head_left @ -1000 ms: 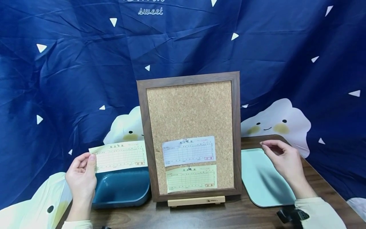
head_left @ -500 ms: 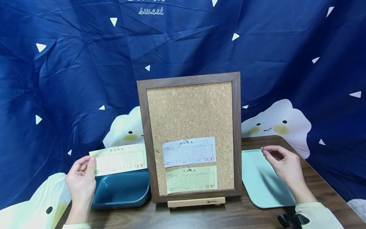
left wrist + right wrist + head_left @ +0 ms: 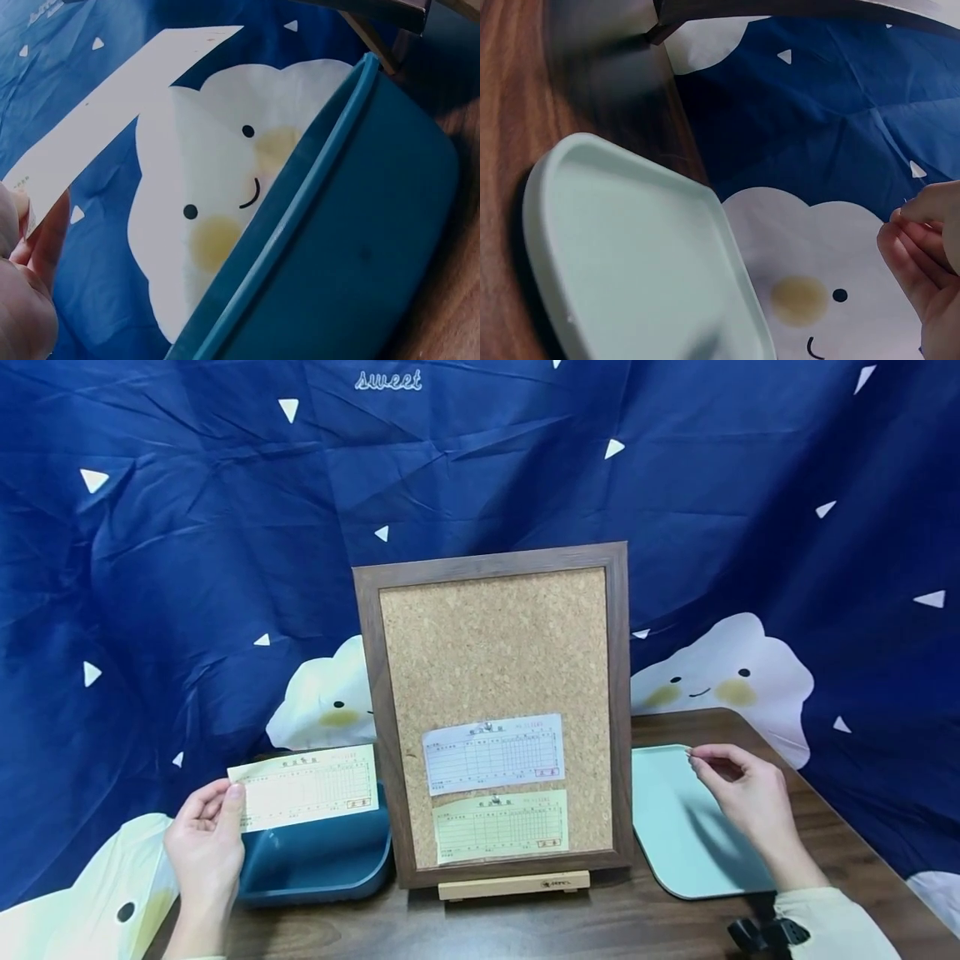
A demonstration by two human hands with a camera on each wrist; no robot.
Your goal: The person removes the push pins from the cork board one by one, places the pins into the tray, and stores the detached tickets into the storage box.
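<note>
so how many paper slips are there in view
3: a lilac slip and, below it, a green slip on the cork board, and a pale yellow slip held in the left hand. Others could be hidden in the covered part of the blue bin.

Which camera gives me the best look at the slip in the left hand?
The head view: the slip faces it, print showing, one end in the left hand. Left wrist shows it slanted, looking mostly blank; I can't make it out in right wrist.
</note>
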